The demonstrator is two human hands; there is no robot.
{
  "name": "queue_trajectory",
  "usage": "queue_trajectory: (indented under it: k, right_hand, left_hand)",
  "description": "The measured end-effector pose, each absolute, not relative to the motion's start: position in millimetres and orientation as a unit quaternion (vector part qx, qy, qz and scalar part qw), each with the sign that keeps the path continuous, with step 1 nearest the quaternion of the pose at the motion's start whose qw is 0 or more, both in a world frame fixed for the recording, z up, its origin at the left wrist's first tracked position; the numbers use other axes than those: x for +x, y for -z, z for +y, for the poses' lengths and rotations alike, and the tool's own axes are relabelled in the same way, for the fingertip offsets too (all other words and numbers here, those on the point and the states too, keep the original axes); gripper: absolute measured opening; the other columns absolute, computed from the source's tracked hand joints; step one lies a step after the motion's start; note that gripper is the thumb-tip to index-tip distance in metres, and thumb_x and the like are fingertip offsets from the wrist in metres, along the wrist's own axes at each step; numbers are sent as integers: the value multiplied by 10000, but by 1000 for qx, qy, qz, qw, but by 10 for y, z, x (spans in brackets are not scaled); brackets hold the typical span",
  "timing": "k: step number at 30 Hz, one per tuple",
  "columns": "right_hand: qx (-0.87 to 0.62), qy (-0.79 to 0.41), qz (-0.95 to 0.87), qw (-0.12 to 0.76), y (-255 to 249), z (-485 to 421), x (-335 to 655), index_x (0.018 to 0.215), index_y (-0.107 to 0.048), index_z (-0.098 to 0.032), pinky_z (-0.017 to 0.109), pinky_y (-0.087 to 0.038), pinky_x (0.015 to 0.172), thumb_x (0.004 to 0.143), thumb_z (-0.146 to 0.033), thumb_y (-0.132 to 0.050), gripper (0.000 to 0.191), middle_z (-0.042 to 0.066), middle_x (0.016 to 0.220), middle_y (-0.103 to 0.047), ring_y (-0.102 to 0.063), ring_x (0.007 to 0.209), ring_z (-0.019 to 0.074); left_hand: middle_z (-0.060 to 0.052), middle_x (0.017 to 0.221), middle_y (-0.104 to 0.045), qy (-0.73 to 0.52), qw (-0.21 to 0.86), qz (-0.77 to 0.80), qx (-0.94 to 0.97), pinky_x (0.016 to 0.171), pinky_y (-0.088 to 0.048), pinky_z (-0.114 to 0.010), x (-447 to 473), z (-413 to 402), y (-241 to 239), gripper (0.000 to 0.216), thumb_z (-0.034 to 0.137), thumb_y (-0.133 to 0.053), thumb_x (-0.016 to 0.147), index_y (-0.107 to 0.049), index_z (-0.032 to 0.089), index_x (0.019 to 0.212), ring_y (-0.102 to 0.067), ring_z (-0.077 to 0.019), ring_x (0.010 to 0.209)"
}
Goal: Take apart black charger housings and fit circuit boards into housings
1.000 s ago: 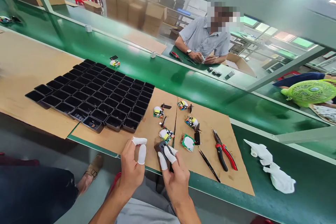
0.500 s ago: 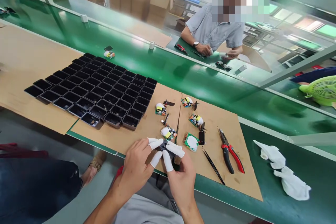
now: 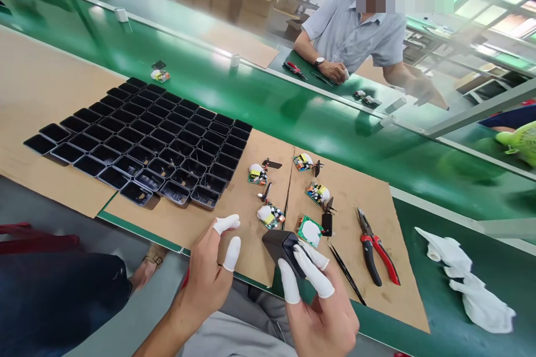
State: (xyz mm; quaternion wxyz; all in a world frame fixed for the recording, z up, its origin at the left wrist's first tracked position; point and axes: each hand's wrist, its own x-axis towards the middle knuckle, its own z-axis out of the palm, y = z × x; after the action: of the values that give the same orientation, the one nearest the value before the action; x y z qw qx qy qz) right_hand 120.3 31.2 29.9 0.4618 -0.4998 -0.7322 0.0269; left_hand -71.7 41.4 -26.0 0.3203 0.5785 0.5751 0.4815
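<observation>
My right hand, with white finger cots on its fingertips, grips a small black plastic housing just above the near edge of the cardboard sheet. My left hand hovers a little to the left of it, fingers apart and holding nothing, cots on the thumb and forefinger. Several small circuit boards with white parts lie on the cardboard just beyond my hands. A black tray of many empty cells sits further left.
Red-handled cutters and black tweezers lie right of the boards. White rags rest on the green bench. One board sits on the green conveyor. A person in a grey shirt works across it. Someone's leg is at my left.
My left hand has let go of the black housing and drawn back to the left. My right hand has lifted the housing and turned it. The view has shifted slightly.
</observation>
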Motion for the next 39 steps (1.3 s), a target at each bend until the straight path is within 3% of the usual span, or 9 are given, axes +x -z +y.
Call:
queue_trajectory:
  k: [7, 10, 14, 18, 24, 28, 31, 36, 39]
  right_hand:
    - [-520, -103, -739, 417, 154, 231, 1170, 1445, -809, -298, 320, -715, 951, 1013, -28, -723, 516, 128, 1252, -831, -856, 1138, 262]
    - [-543, -139, -710, 426, 150, 196, 1135, 1449, -783, -292, 331, -717, 967, 1041, -101, -747, 452, 121, 1264, -834, -856, 1110, 241]
    - [-601, -272, -557, 504, 23, 68, 1109, 1565, -677, -282, 321, -709, 1006, 1022, -300, -858, 572, 124, 1317, -836, -845, 1118, 225]
    - [-563, -439, -523, 466, -223, 109, 1195, 1494, -746, -360, 294, -616, 1158, 1015, -317, -866, 496, 83, 1441, -779, -750, 1329, 214]
    - [-488, -500, -561, 445, -573, 405, 1413, 1300, -846, -392, 254, -646, 992, 1005, -242, -879, 332, 38, 1254, -806, -766, 1130, 187]
    - [-464, -504, -595, 421, -696, 461, 1620, 1269, -856, -364, 304, -641, 989, 996, -191, -876, 324, 57, 1247, -818, -762, 1136, 216]
    - [-468, -532, -585, 396, -814, 524, 1720, 1180, -860, -320, 297, -624, 951, 975, -253, -911, 221, 48, 1138, -816, -755, 1052, 207]
    - [-467, -638, -494, 362, -1053, 727, 1766, 992, -799, -234, 264, -556, 719, 924, -434, -968, 269, -1, 870, -690, -636, 777, 154]
    - [-415, -700, -484, 322, -1149, 806, 1809, 932, -735, -222, 248, -537, 714, 935, -411, -966, 299, -17, 867, -650, -612, 762, 133]
  left_hand:
    - [-116, 1391, -799, -486, 313, 586, 568, 1126, -570, -477, -713, 407, 255, 310, 294, -537, 1167, -653, 265, 1453, -756, -297, 1289]
    - [-124, 1429, -794, -454, 325, 568, 604, 1187, -555, -519, -765, 401, 186, 366, 317, -652, 1112, -667, 271, 1476, -741, -330, 1333]
    - [-121, 1541, -747, -395, 454, 472, 644, 1277, -535, -496, -857, 362, 42, 594, 381, -814, 1026, -639, 313, 1590, -672, -348, 1476]
    - [-107, 1445, -758, -414, 566, 439, 562, 1171, -610, -390, -842, 341, -30, 454, 432, -822, 1043, -736, 322, 1475, -733, -284, 1330]
    - [-81, 1253, -750, -423, 619, 417, 514, 1055, -639, -308, -737, 312, -83, 382, 348, -900, 984, -804, 308, 1352, -736, -229, 1154]
    - [-103, 1412, -713, -424, 642, 412, 488, 1112, -618, -326, -700, 263, -94, 424, 325, -899, 985, -785, 314, 1393, -723, -226, 1203]
    - [-126, 1488, -695, -432, 685, 365, 459, 1152, -593, -370, -646, 273, -98, 441, 366, -883, 1003, -774, 302, 1426, -728, -249, 1250]
    - [-123, 1296, -800, -443, 782, 282, 337, 1137, -590, -435, -452, 346, -227, 425, 447, -892, 983, -823, 280, 1368, -751, -312, 1284]
    - [-90, 1132, -829, -432, 825, 272, 243, 1015, -630, -393, -304, 359, -341, 344, 426, -888, 930, -869, 255, 1228, -792, -316, 1184]
